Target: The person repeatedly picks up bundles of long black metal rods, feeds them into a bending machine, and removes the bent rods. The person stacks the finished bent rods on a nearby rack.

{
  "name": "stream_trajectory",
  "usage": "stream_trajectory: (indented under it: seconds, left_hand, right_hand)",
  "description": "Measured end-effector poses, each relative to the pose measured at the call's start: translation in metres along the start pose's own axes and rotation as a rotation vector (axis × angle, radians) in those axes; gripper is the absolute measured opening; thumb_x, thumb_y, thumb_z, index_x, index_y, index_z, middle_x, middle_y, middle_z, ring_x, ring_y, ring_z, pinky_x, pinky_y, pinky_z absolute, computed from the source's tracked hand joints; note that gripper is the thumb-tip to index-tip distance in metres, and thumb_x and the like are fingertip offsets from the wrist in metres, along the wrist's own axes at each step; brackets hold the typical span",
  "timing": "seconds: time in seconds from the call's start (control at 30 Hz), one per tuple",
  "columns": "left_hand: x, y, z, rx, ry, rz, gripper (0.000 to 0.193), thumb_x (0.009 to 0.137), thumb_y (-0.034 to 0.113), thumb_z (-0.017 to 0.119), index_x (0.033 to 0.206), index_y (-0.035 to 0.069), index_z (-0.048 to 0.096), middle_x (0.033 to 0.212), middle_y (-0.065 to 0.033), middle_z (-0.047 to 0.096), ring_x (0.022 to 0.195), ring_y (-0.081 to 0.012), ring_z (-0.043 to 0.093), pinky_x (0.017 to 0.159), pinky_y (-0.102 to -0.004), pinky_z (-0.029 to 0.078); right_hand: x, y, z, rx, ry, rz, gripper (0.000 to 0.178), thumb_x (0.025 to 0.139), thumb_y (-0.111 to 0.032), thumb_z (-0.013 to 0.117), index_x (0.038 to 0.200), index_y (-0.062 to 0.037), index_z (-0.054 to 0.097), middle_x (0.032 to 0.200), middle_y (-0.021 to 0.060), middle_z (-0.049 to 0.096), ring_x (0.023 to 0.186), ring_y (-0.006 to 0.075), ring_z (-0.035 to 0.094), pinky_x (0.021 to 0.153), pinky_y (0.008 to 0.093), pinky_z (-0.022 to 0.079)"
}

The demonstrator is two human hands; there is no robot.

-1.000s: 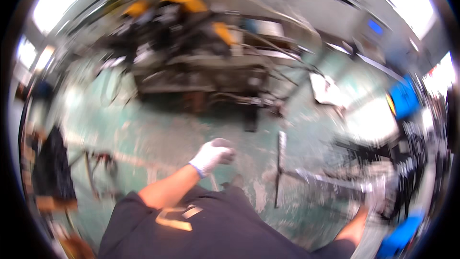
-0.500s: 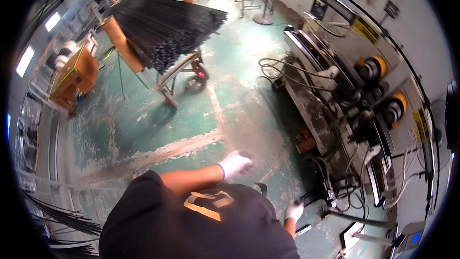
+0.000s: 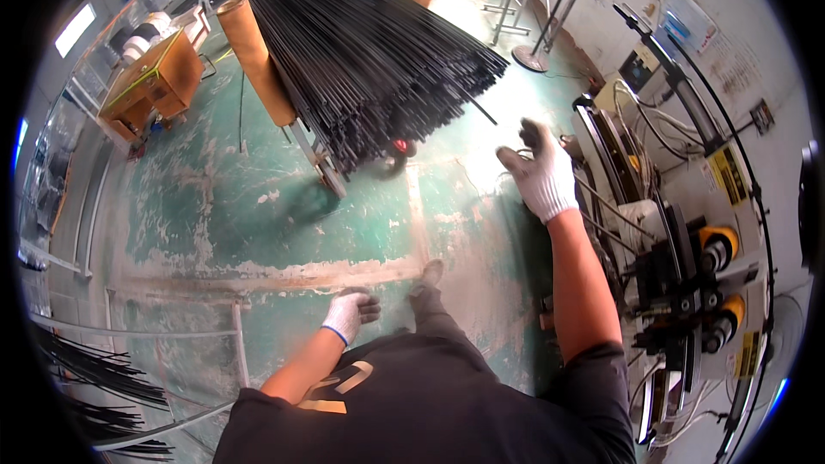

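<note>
Hands gloved, both empty: right hand (image 3: 540, 174) spread near machine (image 3: 687, 275) with yellow labels (image 3: 729, 174); left hand (image 3: 348, 314) loosely curled.

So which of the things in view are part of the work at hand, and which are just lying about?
In the work:
- right hand in a white knit glove, raised near the grey rod-feeding machine
- left hand, white-gloved, hanging low with nothing in it
- big bundle of long black metal rods on a wheeled rack

Lying about:
- orange wooden box
- brown cardboard tube
- loose black rods on the floor
</note>
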State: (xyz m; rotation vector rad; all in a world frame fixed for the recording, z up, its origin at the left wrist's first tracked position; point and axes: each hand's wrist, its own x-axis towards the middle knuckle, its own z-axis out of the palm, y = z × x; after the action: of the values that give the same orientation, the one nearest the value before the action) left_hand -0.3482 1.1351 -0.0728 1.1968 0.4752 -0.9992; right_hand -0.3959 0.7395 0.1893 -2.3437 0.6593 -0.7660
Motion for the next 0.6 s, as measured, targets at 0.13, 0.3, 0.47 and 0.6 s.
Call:
stream_trajectory:
  seconds: [0.13, 0.3, 0.47, 0.6]
  left_hand:
    - [0.029, 0.02, 0.008, -0.088, 0.016, -0.03, 0.026, 0.093, 0.001, 0.056, 0.12, 0.001, 0.053, 0.1, -0.0207, 0.069, 0.081, -0.0335, 0.071, 0.073, -0.0469, 0.062]
    - [0.05, 0.101, 0.046, -0.134, 0.196, 0.103, 0.03, 0.093, -0.001, 0.056, 0.122, 0.002, 0.052, 0.097, -0.0209, 0.069, 0.075, -0.0337, 0.07, 0.067, -0.0455, 0.062]
    - [0.07, 0.161, 0.082, -0.211, 0.256, 0.318, 0.027, 0.092, 0.001, 0.055, 0.119, -0.001, 0.056, 0.098, -0.022, 0.071, 0.078, -0.0344, 0.071, 0.069, -0.0451, 0.062]
    - [0.083, 0.16, 0.09, -0.421, 0.18, 0.314, 0.023, 0.094, 0.006, 0.053, 0.116, -0.002, 0.057, 0.097, -0.02, 0.071, 0.077, -0.0324, 0.071, 0.07, -0.0446, 0.061]
  right_hand:
    - [0.127, -0.001, 0.057, -0.045, -0.099, -0.142, 0.082, 0.083, -0.029, 0.086, 0.144, 0.0066, 0.045, 0.129, 0.0284, 0.065, 0.122, 0.0318, 0.065, 0.104, 0.0391, 0.05]
    - [0.289, -0.004, 0.122, -0.471, -0.2, -0.01, 0.08, 0.082, -0.058, 0.077, 0.133, 0.0019, 0.062, 0.121, 0.0248, 0.07, 0.116, 0.0403, 0.067, 0.101, 0.0464, 0.052]
    - [0.375, 0.007, 0.193, -0.62, -0.352, 0.113, 0.07, 0.093, -0.064, 0.061, 0.121, -0.0011, 0.074, 0.122, 0.0217, 0.072, 0.118, 0.0352, 0.068, 0.099, 0.0447, 0.053]
    - [0.397, 0.031, 0.21, -0.667, -0.377, 0.093, 0.07, 0.098, -0.064, 0.053, 0.118, -0.0002, 0.074, 0.117, 0.0234, 0.073, 0.114, 0.036, 0.07, 0.096, 0.0443, 0.054]
